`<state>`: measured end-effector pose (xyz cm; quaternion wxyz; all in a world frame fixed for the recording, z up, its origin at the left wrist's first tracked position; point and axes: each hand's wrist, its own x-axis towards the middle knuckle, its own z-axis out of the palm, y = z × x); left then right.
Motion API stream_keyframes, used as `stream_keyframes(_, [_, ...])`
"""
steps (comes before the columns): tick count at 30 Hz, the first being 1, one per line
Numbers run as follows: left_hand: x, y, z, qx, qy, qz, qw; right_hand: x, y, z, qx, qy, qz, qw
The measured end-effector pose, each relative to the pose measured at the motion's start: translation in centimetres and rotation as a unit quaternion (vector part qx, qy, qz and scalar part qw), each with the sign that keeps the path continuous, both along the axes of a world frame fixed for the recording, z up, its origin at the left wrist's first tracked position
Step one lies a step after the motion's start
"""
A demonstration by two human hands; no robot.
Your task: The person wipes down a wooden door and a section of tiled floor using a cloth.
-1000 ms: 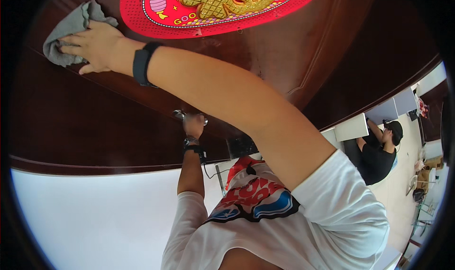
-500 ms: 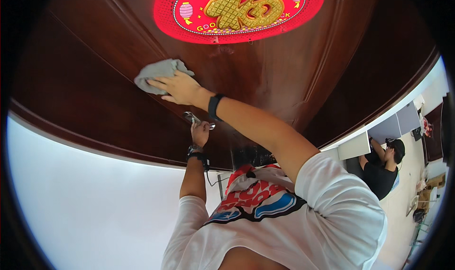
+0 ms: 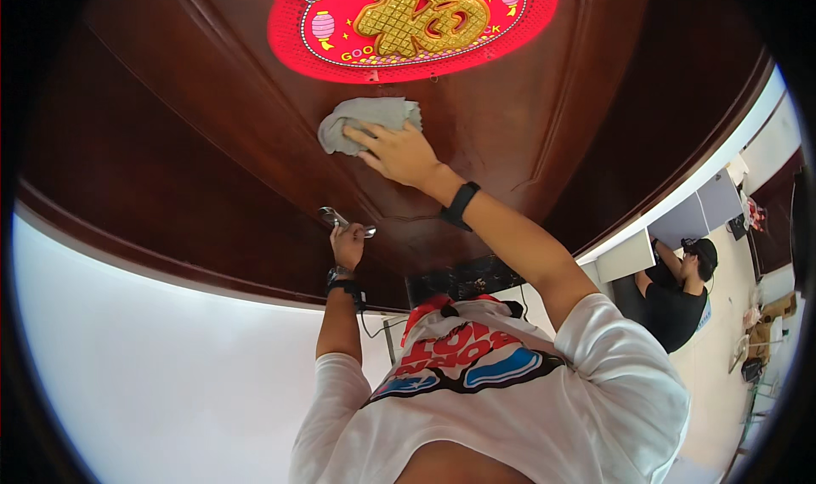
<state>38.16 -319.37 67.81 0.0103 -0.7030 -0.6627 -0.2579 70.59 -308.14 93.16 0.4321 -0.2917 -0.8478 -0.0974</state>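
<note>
A grey cloth [image 3: 374, 118] lies bunched against the dark red-brown wooden door [image 3: 476, 135], below the red oval decoration [image 3: 297, 46]. My right hand [image 3: 404, 154] holds the cloth to the panel, its fingers stretched over the fabric and the thumb side toward the decoration. Lower and to the left, the fingers of my left hand [image 3: 347, 246] are wrapped round the metal door handle [image 3: 327, 215]. Part of the handle is hidden by that hand, and its curved end sticks out above.
Left of the door is a white wall [image 3: 170, 348]. A dark marbled strip [image 3: 467, 282] runs along the door's foot. At right a person in black [image 3: 676, 305] sits beside an open white cabinet panel [image 3: 629, 256]. Cardboard boxes [image 3: 775, 318] stand at the far right.
My right hand has slid the cloth rightward across the door, from the panel's left edge toward its middle. My left hand stays on the handle, and the whole view has shifted a little.
</note>
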Motion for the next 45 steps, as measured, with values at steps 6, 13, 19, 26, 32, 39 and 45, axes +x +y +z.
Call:
stream_keyframes(6, [0.3,0.2,0.1,0.010,0.048,0.004,0.999,5.3,1.6,-0.8,0.041,-0.026,-0.060,0.997])
stream_keyframes(13, [-0.1,0.3,-1.0,0.069,0.067,0.007,0.995,11.2,2.0,-3.3,-0.093,-0.007,-0.120,0.988])
stream_keyframes(19, [-1.0,1.1,-1.8,0.084,0.070,0.015,0.994,22.1,5.1,-7.1,-0.023,0.051,-0.265,0.963])
stream_keyframes(26, [0.5,2.7,-2.0,0.103,0.082,0.021,0.991,35.7,11.3,-2.1,0.028,0.147,-0.347,0.926])
stream_keyframes(32, [0.3,3.0,-2.3,0.146,0.084,0.056,0.984,38.1,13.0,1.8,0.032,0.187,-0.296,0.936])
stream_keyframes(39, [1.6,2.6,-2.9,0.132,0.076,0.089,0.984,29.9,10.3,-5.9,-0.011,0.176,-0.283,0.943])
stream_keyframes(45, [1.9,2.7,-2.9,0.119,0.079,0.097,0.985,17.7,1.5,-15.6,-0.110,0.030,-0.197,0.974])
